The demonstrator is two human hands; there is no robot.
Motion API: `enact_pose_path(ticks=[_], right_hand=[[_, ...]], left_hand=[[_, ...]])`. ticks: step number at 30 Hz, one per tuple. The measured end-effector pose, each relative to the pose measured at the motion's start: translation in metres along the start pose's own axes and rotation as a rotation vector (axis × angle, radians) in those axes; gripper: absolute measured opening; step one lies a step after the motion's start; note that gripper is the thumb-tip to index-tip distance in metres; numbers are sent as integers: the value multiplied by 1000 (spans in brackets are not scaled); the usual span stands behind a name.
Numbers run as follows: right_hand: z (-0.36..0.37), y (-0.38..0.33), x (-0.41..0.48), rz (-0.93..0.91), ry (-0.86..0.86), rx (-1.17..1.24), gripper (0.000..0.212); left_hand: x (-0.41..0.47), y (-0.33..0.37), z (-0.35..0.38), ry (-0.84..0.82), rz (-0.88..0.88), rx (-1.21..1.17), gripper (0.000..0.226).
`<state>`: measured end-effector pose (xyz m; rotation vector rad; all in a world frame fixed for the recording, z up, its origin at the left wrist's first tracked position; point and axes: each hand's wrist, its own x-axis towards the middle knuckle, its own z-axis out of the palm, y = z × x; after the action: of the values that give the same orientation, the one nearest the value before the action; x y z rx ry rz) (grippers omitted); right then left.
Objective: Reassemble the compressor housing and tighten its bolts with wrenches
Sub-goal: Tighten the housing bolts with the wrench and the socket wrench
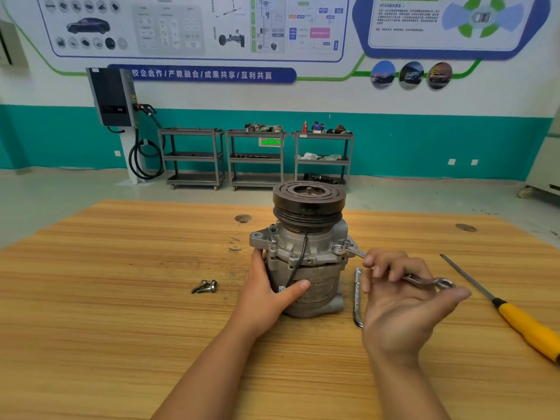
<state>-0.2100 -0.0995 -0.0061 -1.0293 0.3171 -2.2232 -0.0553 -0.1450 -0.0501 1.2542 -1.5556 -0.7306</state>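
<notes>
A grey metal compressor (306, 253) stands upright on the wooden table (121, 298), with its black pulley on top. My left hand (269, 289) grips the lower left side of the housing, thumb across the front. My right hand (403, 298) holds a silver ring wrench (357, 253) by its shaft. The wrench's ring end sits on a bolt at the housing's right flange. Two loose bolts (206, 286) lie on the table left of the compressor.
An L-shaped socket wrench (357, 295) lies just right of the compressor, partly under my right hand. A yellow-handled screwdriver (515, 316) lies at the far right. Three grey trolleys (257, 159) stand by the far wall.
</notes>
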Motion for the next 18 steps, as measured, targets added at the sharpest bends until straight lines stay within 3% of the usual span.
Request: enact_pose_path(ticks=[3,8,12,14,15,18], right_hand=[[5,4,-14,-166,-120,-199,65],[16,19,-34,-374,-436,-758,67],[41,32,-36,-415,-473,-1149,66],[54,38,-32,-403,-457,-1321,62],[60,40,-29,-379,-451,-1347,61],[66,30,-17,-333,-496,-1069,62]], left_hand=[[-1,1,1,7,5,14,80],[1,0,2,-1,17,56,81],[-6,-3,8,54,-64,-14,68],[-8,0,9,98,-23,-44,92],[-7,2,10,92,-10,-65,97],[-3,7,8,41,47,45,44]])
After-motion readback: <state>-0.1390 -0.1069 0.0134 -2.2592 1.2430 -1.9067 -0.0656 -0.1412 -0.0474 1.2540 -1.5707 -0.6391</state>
